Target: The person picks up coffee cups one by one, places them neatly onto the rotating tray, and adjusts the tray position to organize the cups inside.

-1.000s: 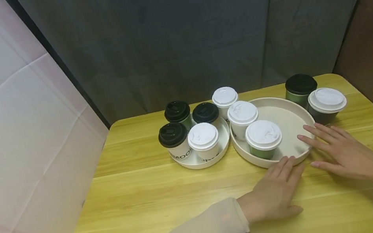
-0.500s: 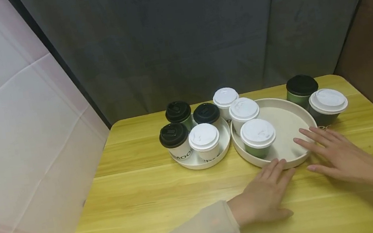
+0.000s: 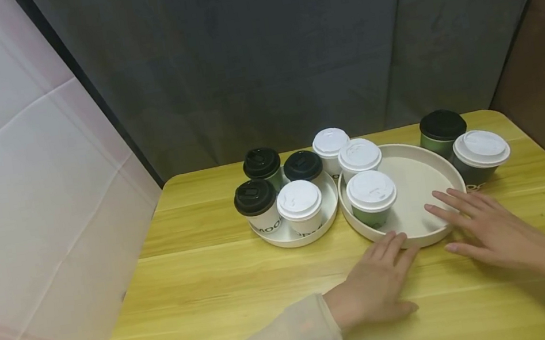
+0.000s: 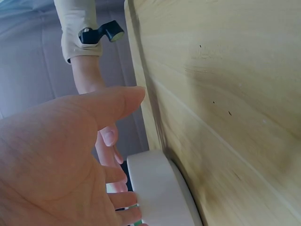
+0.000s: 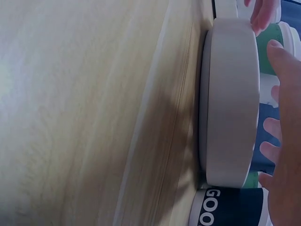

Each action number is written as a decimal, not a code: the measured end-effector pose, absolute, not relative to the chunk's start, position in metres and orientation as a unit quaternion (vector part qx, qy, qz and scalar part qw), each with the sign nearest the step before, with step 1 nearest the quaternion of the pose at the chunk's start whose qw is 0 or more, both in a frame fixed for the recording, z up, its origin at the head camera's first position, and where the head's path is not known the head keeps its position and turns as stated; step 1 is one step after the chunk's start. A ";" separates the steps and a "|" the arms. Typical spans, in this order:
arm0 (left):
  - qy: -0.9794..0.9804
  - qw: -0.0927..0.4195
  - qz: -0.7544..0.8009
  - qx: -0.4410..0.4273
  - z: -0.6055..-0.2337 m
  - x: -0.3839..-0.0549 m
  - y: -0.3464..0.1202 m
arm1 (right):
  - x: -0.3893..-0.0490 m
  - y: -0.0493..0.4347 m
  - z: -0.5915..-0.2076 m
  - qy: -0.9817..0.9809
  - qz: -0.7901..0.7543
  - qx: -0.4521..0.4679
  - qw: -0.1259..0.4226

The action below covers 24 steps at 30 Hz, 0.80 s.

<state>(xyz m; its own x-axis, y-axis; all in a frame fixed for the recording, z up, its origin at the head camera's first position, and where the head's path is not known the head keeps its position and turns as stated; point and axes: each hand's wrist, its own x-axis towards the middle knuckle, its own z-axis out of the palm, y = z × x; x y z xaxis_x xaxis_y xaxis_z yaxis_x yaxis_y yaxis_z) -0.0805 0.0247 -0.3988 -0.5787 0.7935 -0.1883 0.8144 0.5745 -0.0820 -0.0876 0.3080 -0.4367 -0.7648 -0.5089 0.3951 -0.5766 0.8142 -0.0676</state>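
A large round cream tray (image 3: 423, 181) bears a green paper cup (image 3: 372, 198) with a white lid and, behind it, another white-lidded cup (image 3: 360, 155). My left hand (image 3: 376, 283) has its fingers extended, tips at the tray's front rim; the left wrist view shows them against the outer wall (image 4: 157, 193). Spread fingers of my right hand (image 3: 492, 229) reach over the tray's right front rim. From the right wrist, the tray wall (image 5: 233, 103) stands beside that hand's fingers. Neither hand grips anything.
Left of the tray, a smaller round plate (image 3: 290, 243) carries several lidded cups, black-lidded (image 3: 254, 197) and white-lidded (image 3: 299, 200). A white-lidded cup (image 3: 331, 143) stands behind. Right of the tray are a black-lidded green cup (image 3: 442, 126) and a white-lidded dark cup (image 3: 480, 149).
The large tray has turned, its two cups shifting left and back. My left hand has slid left along the front rim; my right hand has moved slightly left.
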 end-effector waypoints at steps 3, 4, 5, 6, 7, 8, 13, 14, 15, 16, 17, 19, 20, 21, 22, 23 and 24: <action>0.885 0.061 -0.078 0.454 -0.399 -0.082 0.023 | -0.087 0.306 -0.437 -0.935 0.091 0.292 0.181; 0.886 0.060 -0.076 0.454 -0.399 -0.082 0.023 | -0.087 0.306 -0.437 -0.935 0.091 0.293 0.180; 0.886 0.058 -0.073 0.454 -0.399 -0.083 0.022 | -0.087 0.305 -0.437 -0.935 0.092 0.292 0.180; 0.887 0.057 -0.071 0.453 -0.399 -0.083 0.021 | -0.087 0.305 -0.438 -0.935 0.092 0.292 0.179; 0.887 0.056 -0.068 0.453 -0.399 -0.084 0.020 | -0.087 0.305 -0.438 -0.935 0.092 0.292 0.178; 0.888 0.056 -0.064 0.452 -0.399 -0.084 0.020 | -0.087 0.304 -0.438 -0.935 0.091 0.292 0.177; 0.892 0.056 -0.052 0.446 -0.401 -0.087 0.015 | -0.086 0.302 -0.438 -0.936 0.091 0.293 0.173; 0.893 0.056 -0.051 0.444 -0.401 -0.088 0.014 | -0.085 0.302 -0.438 -0.936 0.091 0.293 0.173; 0.894 0.055 -0.051 0.442 -0.401 -0.089 0.013 | -0.085 0.301 -0.438 -0.937 0.091 0.292 0.172; 0.895 0.053 -0.051 0.440 -0.401 -0.090 0.013 | -0.085 0.301 -0.438 -0.937 0.091 0.291 0.171; 0.896 0.050 -0.052 0.438 -0.401 -0.091 0.012 | -0.084 0.300 -0.438 -0.937 0.090 0.290 0.171; 0.898 0.044 -0.053 0.434 -0.401 -0.093 0.010 | -0.084 0.299 -0.438 -0.938 0.089 0.290 0.169; 0.900 0.042 -0.051 0.432 -0.401 -0.094 0.009 | -0.084 0.299 -0.438 -0.938 0.088 0.290 0.168; 0.900 0.040 -0.049 0.431 -0.401 -0.096 0.008 | -0.084 0.298 -0.438 -0.938 0.088 0.290 0.167; 0.901 0.039 -0.046 0.430 -0.401 -0.098 0.008 | -0.084 0.298 -0.438 -0.939 0.088 0.289 0.165; 0.901 0.039 -0.043 0.429 -0.401 -0.099 0.007 | -0.084 0.297 -0.438 -0.939 0.088 0.290 0.164; 0.902 0.040 -0.040 0.429 -0.401 -0.101 0.006 | -0.083 0.297 -0.438 -0.939 0.089 0.290 0.163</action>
<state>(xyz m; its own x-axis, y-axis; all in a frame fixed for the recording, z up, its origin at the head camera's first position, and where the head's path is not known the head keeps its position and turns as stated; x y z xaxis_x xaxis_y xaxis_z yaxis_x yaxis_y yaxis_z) -0.1007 0.0056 -0.4009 -0.6294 0.7698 -0.1062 0.7762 0.6294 -0.0372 -0.0834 0.2968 -0.4383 -0.7793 -0.5150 0.3569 -0.5728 0.8165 -0.0725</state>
